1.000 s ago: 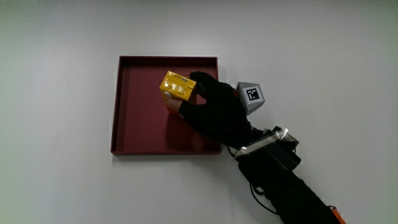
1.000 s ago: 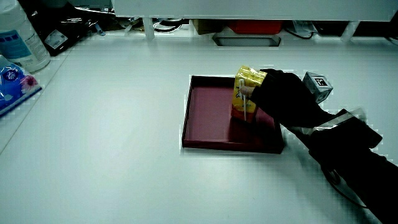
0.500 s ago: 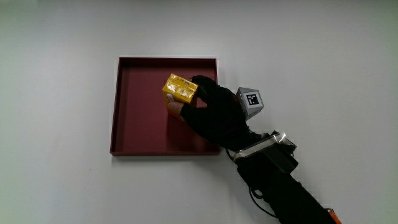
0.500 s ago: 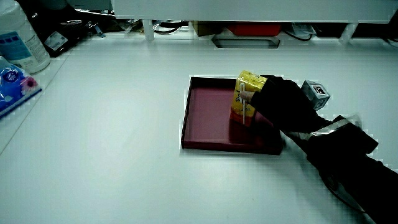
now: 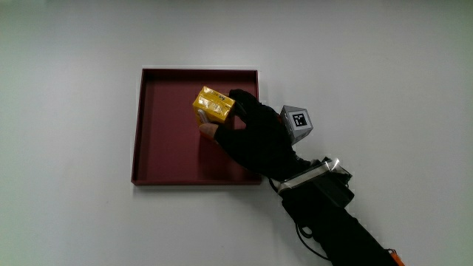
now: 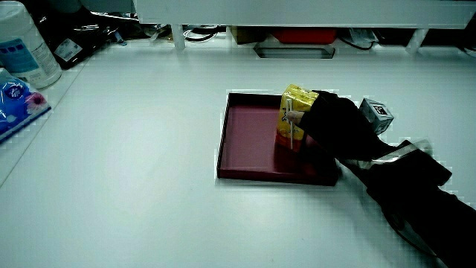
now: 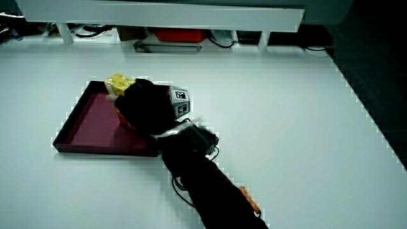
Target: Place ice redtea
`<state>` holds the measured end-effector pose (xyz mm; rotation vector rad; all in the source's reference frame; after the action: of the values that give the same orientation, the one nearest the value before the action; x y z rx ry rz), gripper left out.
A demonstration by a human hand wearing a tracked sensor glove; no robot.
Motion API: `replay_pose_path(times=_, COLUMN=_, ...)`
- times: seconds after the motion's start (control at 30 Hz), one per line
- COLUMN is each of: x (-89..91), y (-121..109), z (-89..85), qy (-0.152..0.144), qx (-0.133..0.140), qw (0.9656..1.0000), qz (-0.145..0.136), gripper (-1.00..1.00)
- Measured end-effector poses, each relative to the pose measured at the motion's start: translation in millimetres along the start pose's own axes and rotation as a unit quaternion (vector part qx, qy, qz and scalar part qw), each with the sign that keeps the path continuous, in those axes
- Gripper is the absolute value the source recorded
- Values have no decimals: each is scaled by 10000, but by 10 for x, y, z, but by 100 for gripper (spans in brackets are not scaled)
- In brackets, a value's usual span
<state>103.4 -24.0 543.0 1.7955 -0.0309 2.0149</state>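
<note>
**Hand grips yellow drink carton inside red tray**

Vs. 1.0 s ago: carton sits slightly farther from the person within the tray, w/ the hand shifted along with it; vs. 0.5 s ago: virtually no change, grip kept. Main view: the yellow ice red tea carton [image 5: 213, 104] stands in the dark red square tray [image 5: 164, 145], in the part of the tray farther from the person and nearer the rim where the hand enters. The hand [image 5: 253, 137], black-gloved, crosses that rim; fingers curl over the carton's top edge and a bare fingertip [image 5: 209, 129] presses the carton's nearer side, i.e. closed on the carton. Patterned cube [image 5: 297, 120] rides on the back of the hand, just outside the tray. Forearm [image 5: 336, 218] in a black sleeve runs toward the person over the white table [image 5: 74, 222].

In a side view the carton [image 6: 294, 117] stands upright w/ its base at or near the tray floor (contact unclear). In both side views the glove hides much of the carton. Bottle [image 6: 28, 46] and blue packet [image 6: 16, 103] lie at the table's edge, well apart from the tray.
</note>
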Motion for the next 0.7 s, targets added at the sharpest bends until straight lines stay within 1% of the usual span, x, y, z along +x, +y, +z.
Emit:
replay_pose_path(times=0.03, x=7, y=-10, z=2, qy=39, qx=-46, qw=10000, qz=-69, gripper=-57)
replay_pose_path(times=0.1, x=-16, y=-30, z=6, qy=14, qx=-82, qw=9999, qz=-112, gripper=-64)
replay_pose_path(times=0.13, x=-16, y=-35, z=14, qy=95, qx=-166, qw=9998, qz=-108, gripper=-68)
replay_pose_path(times=0.17, x=-18, y=-46, z=28, qy=60, qx=-210, qw=9997, qz=-108, gripper=-71)
replay_pose_path(times=0.2, x=-60, y=-75, z=33, qy=-11, qx=-204, qw=9997, qz=-138, gripper=-75)
replay_pose_path(times=0.23, x=-98, y=-99, z=42, qy=-37, qx=-248, qw=9996, qz=-99, gripper=-79)
replay_pose_path(times=0.27, x=-128, y=-121, z=61, qy=-101, qx=-312, qw=9994, qz=-119, gripper=-82)
replay_pose_path(times=0.3, x=-212, y=-168, z=59, qy=-121, qx=-307, qw=9993, qz=-162, gripper=-86)
replay_pose_path(times=0.33, x=-244, y=-202, z=85, qy=-179, qx=-345, qw=9991, qz=-178, gripper=-89)
replay_pose_path(times=0.37, x=-335, y=-259, z=90, qy=-221, qx=-363, qw=9989, qz=-196, gripper=-93)
replay_pose_path(times=0.4, x=-360, y=-288, z=126, qy=-361, qx=-420, qw=9984, qz=-109, gripper=-96)
replay_pose_path(times=0.43, x=-456, y=-340, z=128, qy=-394, qx=-510, qw=9976, qz=-240, gripper=-100)
replay_pose_path(times=0.47, x=-548, y=-407, z=138, qy=-436, qx=-505, qw=9969, qz=-407, gripper=-100)
replay_pose_path(times=0.53, x=-680, y=-515, z=193, qy=-573, qx=-586, qw=9955, qz=-468, gripper=-100)
replay_pose_path(times=0.57, x=-610, y=-544, z=290, qy=-813, qx=-586, qw=9941, qz=-408, gripper=-100)
replay_pose_path(times=0.7, x=-796, y=-776, z=468, qy=-884, qx=-680, qw=9932, qz=-322, gripper=-100)
